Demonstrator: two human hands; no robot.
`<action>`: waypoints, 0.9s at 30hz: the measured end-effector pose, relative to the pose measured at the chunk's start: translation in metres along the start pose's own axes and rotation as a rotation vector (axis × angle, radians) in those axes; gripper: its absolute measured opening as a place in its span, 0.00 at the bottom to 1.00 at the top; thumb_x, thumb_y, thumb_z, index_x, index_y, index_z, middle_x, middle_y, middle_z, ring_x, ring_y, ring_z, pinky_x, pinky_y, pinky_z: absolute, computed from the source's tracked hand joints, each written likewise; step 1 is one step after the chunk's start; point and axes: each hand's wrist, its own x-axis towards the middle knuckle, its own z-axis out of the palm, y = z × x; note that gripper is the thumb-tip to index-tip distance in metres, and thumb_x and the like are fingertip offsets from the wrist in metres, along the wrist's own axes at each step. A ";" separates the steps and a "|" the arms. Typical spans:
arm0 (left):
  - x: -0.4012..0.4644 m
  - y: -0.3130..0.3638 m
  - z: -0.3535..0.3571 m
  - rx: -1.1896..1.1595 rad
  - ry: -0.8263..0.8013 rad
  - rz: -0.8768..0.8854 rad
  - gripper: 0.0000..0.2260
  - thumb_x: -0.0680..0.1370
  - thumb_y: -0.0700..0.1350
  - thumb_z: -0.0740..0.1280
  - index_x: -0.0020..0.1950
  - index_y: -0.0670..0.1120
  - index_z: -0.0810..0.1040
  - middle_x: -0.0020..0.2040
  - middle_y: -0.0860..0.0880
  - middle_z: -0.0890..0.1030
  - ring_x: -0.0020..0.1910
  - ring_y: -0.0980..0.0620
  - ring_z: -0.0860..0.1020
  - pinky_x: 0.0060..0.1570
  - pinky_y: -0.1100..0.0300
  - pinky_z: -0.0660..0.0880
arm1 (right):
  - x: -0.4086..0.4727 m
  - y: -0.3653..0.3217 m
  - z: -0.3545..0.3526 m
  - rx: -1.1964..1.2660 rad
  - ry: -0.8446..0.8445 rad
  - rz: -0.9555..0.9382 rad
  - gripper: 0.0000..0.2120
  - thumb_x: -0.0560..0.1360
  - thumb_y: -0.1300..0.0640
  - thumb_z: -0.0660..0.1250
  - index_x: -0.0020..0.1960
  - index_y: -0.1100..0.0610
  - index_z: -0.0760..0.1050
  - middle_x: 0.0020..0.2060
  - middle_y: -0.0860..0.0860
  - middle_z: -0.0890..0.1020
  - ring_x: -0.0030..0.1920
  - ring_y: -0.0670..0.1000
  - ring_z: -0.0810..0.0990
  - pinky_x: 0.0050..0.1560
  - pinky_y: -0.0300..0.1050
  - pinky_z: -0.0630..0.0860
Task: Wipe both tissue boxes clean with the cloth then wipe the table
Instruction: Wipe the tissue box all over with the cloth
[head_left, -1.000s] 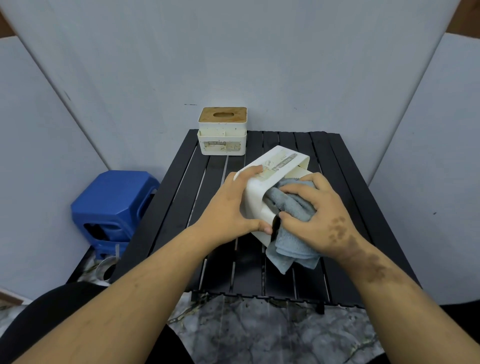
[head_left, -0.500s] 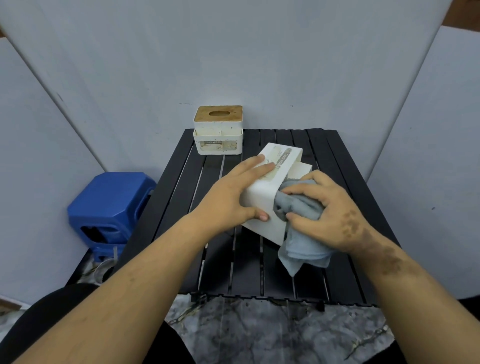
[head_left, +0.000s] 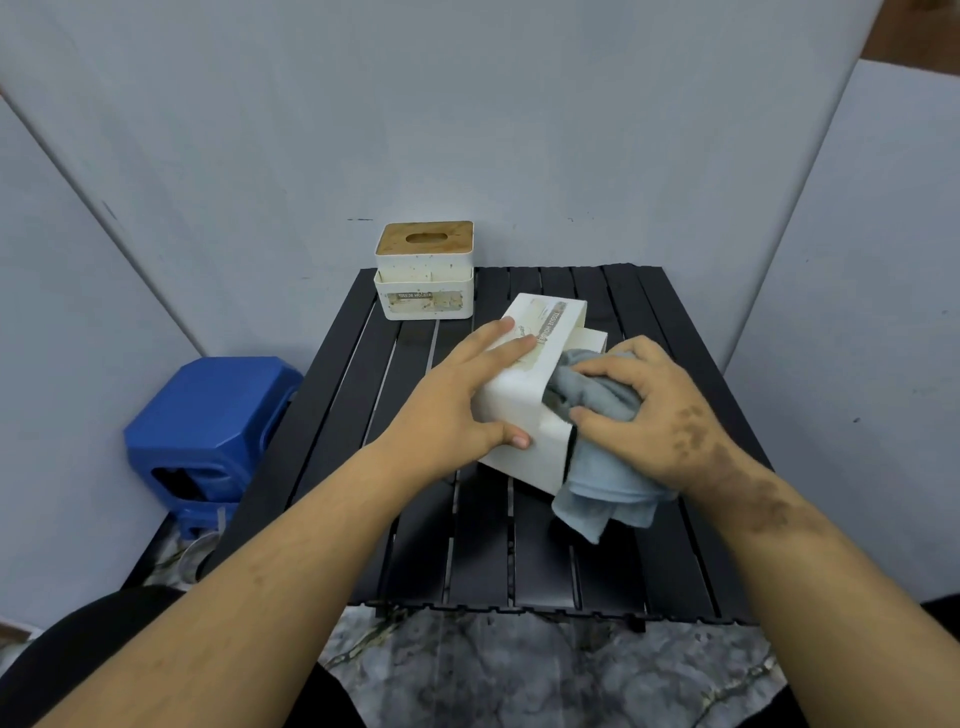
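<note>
Grey partition panels (head_left: 467, 104) enclose your station on three sides; patterned marble-look floor (head_left: 519, 675) below.

Item 1. Black slatted table (head_left: 337, 415): your work surface, wiping not yet begun as far as can be judged.

Item 2. Blue plastic stool (head_left: 208, 415): stands on the floor off the table's left edge. Not part of the task.

Item 3. Far tissue box (head_left: 425, 275), white with wooden lid and oval slot: upright at the table's back left corner, well apart from your hands. Specks and a stained label show on its front, so it reads as not yet cleaned.

Item 4. Near tissue box (head_left: 524, 395), white: tipped on its side near the table's middle, its open side facing right. This is the box in hand.

Item 5. Grey-blue cloth (head_left: 602, 478): bunched, pressed into the near box's open side, a loose tail hanging onto the slats.

Item 6. Your left hand (head_left: 457, 410): fingers straight along the box top, thumb on its near face, steadying it.

Item 7. Your right hand (head_left: 644, 415): fingers curled round the cloth, gripping it.

Progress, as a judgement: first box under way; second box and table remain.
</note>
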 end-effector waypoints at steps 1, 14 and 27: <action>0.000 0.000 0.000 -0.005 0.004 0.004 0.44 0.65 0.45 0.85 0.75 0.65 0.68 0.81 0.61 0.61 0.80 0.61 0.58 0.79 0.56 0.59 | 0.001 -0.004 0.007 0.000 0.005 -0.003 0.16 0.68 0.54 0.77 0.55 0.48 0.82 0.52 0.48 0.72 0.52 0.38 0.74 0.50 0.20 0.66; -0.002 0.001 0.001 -0.021 0.009 0.002 0.44 0.65 0.44 0.85 0.74 0.65 0.69 0.81 0.61 0.61 0.80 0.61 0.59 0.79 0.48 0.62 | -0.002 -0.005 0.009 0.010 -0.018 -0.036 0.16 0.67 0.57 0.76 0.54 0.48 0.82 0.51 0.47 0.73 0.52 0.41 0.76 0.50 0.27 0.70; -0.003 -0.001 -0.003 -0.023 -0.045 -0.027 0.45 0.65 0.45 0.84 0.73 0.72 0.66 0.79 0.72 0.58 0.76 0.73 0.55 0.73 0.42 0.71 | 0.014 0.037 -0.039 0.030 0.066 0.043 0.17 0.67 0.56 0.78 0.51 0.40 0.78 0.51 0.50 0.78 0.54 0.48 0.78 0.57 0.42 0.74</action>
